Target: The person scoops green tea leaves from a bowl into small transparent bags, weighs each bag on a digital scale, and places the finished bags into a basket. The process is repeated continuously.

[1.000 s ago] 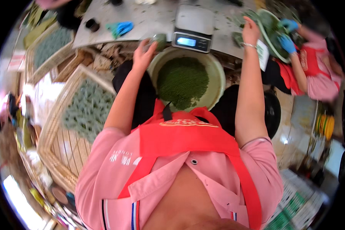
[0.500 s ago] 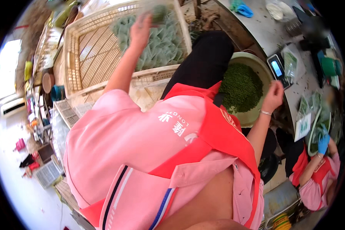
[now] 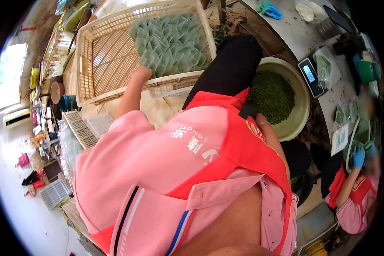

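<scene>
My left hand (image 3: pixel 142 73) is at the near rim of a cream plastic crate (image 3: pixel 91 99), beside rows of pale green translucent pouches (image 3: pixel 168 45) that fill the crate's right side. Its fingers are hidden, so I cannot tell what they do. At the near left edge of a round pale-green basin (image 3: pixel 304 106) is my right hand (image 3: pixel 260 119), bracelet on its wrist, close to the dark green granules (image 3: pixel 272 94) in the basin. My red apron partly covers this hand, and its fingers do not show clearly.
A digital scale (image 3: pixel 310 77) with a lit screen stands on the metal table (image 3: pixel 292 34) to the right. Bagged green goods (image 3: pixel 324 68) lie beside it. A co-worker's blue-gloved hand (image 3: pixel 359 158) is at the far right. My knee (image 3: pixel 239 49) lies between crate and basin.
My left hand has come down from above the pouches, where a green bundle showed blurred in it, to the crate's near rim. My right hand has moved left from beside the scale to the basin.
</scene>
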Demonstrator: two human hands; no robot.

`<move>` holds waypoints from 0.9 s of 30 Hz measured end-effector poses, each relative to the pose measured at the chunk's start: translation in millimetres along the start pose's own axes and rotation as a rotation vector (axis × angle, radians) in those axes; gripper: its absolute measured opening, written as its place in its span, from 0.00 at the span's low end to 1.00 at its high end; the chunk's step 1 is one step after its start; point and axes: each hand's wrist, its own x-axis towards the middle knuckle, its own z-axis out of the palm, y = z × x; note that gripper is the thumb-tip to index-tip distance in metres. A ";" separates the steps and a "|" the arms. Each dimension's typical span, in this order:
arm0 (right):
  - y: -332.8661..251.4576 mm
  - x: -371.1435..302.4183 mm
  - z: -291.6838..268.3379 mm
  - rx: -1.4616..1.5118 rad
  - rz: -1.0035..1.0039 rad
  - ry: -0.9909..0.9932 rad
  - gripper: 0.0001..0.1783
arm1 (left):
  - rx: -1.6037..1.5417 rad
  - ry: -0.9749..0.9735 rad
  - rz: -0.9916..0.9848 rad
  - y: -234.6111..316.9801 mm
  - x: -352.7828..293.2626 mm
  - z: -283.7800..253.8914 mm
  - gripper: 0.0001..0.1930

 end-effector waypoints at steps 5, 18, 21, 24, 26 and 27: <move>15.7 19.7 12.7 0.269 -0.195 0.210 0.10 | -0.074 -0.010 0.228 -34.2 44.4 28.5 0.24; 1.5 -121.7 -107.6 1.405 -0.192 0.553 0.08 | -0.466 0.952 1.201 252.4 -74.3 -84.8 0.14; 16.4 -128.2 -122.6 0.810 -0.235 1.114 0.15 | -0.573 0.932 1.412 306.6 -86.9 -90.4 0.13; 10.4 -155.3 -181.7 0.444 -0.095 1.531 0.21 | -0.568 0.782 1.558 345.4 -97.2 -75.2 0.13; 16.7 -148.5 -210.2 0.349 0.033 1.463 0.24 | -0.500 0.739 1.679 362.7 -108.9 -67.3 0.13; 18.2 -142.6 -220.6 0.306 0.055 1.427 0.25 | -0.471 0.768 1.753 367.5 -112.0 -63.1 0.12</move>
